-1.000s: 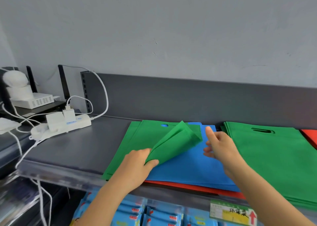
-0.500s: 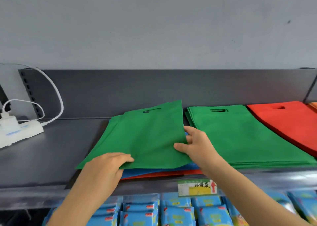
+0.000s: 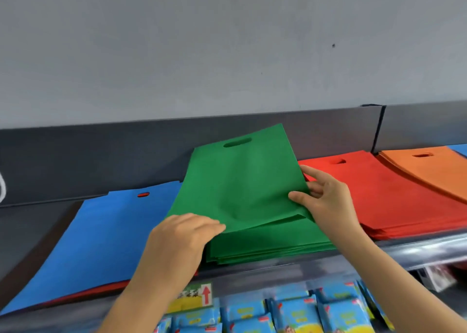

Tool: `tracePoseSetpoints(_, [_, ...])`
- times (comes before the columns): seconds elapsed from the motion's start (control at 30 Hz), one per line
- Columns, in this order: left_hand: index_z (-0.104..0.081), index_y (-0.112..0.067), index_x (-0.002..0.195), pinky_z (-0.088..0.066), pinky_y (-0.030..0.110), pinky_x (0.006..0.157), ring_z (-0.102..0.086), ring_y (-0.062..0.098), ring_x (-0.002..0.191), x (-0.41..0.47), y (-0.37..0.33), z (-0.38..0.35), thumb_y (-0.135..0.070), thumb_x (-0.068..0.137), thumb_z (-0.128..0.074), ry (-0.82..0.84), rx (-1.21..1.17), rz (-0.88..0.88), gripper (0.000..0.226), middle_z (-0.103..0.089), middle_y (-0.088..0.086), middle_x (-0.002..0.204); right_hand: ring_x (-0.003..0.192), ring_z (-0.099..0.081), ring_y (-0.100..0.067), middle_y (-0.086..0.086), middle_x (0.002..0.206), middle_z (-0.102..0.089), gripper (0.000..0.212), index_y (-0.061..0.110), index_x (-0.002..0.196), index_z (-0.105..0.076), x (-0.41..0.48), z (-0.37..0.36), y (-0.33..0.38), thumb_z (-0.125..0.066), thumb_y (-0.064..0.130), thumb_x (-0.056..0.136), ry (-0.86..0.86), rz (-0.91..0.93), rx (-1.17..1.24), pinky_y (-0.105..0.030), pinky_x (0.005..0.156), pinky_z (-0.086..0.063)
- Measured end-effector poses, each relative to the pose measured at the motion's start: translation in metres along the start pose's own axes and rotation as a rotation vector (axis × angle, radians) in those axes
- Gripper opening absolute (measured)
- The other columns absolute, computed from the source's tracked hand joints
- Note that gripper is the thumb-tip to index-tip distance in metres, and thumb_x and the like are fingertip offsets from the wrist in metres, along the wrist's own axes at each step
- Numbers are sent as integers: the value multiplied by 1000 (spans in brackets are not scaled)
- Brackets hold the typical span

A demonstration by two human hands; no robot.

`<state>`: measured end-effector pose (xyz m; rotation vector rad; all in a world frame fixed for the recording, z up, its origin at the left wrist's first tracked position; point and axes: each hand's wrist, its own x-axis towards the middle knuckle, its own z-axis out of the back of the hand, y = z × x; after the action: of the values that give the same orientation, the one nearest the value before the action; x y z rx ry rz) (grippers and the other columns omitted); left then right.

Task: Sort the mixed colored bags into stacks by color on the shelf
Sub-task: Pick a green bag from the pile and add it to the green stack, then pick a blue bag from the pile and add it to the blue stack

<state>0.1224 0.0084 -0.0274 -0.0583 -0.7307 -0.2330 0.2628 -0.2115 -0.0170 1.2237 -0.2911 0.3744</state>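
A flat green bag [image 3: 240, 181] with a cut-out handle hangs tilted just above the green stack [image 3: 273, 246] on the grey shelf [image 3: 40, 221]. My left hand [image 3: 184, 236] grips its near left corner. My right hand [image 3: 326, 198] pinches its right edge, thumb on top. To the left lies the mixed pile, topped by a blue bag [image 3: 106, 236] with a red bag [image 3: 83, 294] showing beneath it. Right of the green stack sit a red stack [image 3: 384, 196] and an orange stack [image 3: 429, 171].
The shelf's dark back panel [image 3: 101, 160] runs behind the stacks below a grey wall. A yellow price label [image 3: 194, 297] sits on the shelf's front rail. Blue packets [image 3: 298, 312] fill the shelf below. A strip of blue shows at the far right edge.
Both hands have carried the green bag to the right, off the mixed pile and over the green stack. The blue bag beneath is uncovered. My view has swung right too.
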Motion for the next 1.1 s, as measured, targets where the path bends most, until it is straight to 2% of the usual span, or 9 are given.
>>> tracePoseSetpoints(0.1, [-76,-27,83,-54,24,58,-68,5,69,20,-28,-24,2,54,-80,116,-69,34,41,-72,-14,79,99,-64,-25,-14,105,-68,70,17,134,-49,17,26,-32,-79,12,71,45,-67,-59,-43,92,-51])
tracePoseSetpoints(0.17, [-74,-32,95,-54,24,69,-66,0,84,30,-47,-35,-16,68,-81,270,-18,73,32,-70,-18,94,105,-59,-27,-15,112,-65,76,17,141,-38,24,36,-49,-77,19,75,110,-108,-206,-36,94,-47])
tracePoseSetpoints(0.23, [-63,-34,117,-46,23,88,-55,-1,108,29,-50,-52,-50,89,-50,346,-46,210,35,-61,-21,118,108,-54,-28,-14,113,-61,82,17,146,-26,28,41,-62,-72,26,80,192,-119,-342,-31,88,-42])
tracePoseSetpoints(0.33, [-60,-37,119,-36,16,90,-49,-2,111,25,-50,-65,-78,75,-24,377,-88,328,70,-57,-23,122,103,-53,-29,-13,109,-58,83,17,148,-18,29,39,-72,-68,31,83,263,-111,-451,-34,84,-43])
tracePoseSetpoints(0.43, [-61,-37,119,-29,11,88,-48,-3,112,24,-51,-65,-63,85,-42,385,-108,358,46,-57,-22,123,114,-49,-30,-10,126,-48,71,17,144,-26,25,39,-72,-64,34,86,268,-10,-638,-36,88,-43])
tracePoseSetpoints(0.53, [-59,-36,122,-27,11,90,-45,-2,115,24,-52,-67,-57,88,-45,386,-89,349,42,-55,-21,127,121,-40,-26,-3,137,-33,59,18,137,-37,23,39,-67,-61,36,86,263,195,-810,-36,91,-44])
tracePoseSetpoints(0.67, [-51,-35,130,-26,15,100,-38,-2,124,20,-53,-63,-58,88,-41,418,-94,345,49,-46,-21,136,130,-36,-20,4,144,-36,52,20,139,-41,17,25,-52,-57,30,90,394,326,-700,-31,106,-34])
tracePoseSetpoints(0.87, [-48,-38,132,-21,9,101,-29,-14,122,-8,-29,-30,-50,93,-37,298,-130,403,42,-40,-27,137,124,-45,-15,6,134,-50,43,21,133,-49,-7,-17,-19,-56,26,90,460,471,-534,-24,104,-32])
tracePoseSetpoints(1.1, [-45,-37,134,-27,15,102,-35,-3,128,-69,48,33,-58,88,-32,271,28,595,52,-44,-21,137,130,-40,-9,10,140,-47,46,26,136,-45,-40,-91,27,-54,34,92,646,552,-470,-19,106,-28])
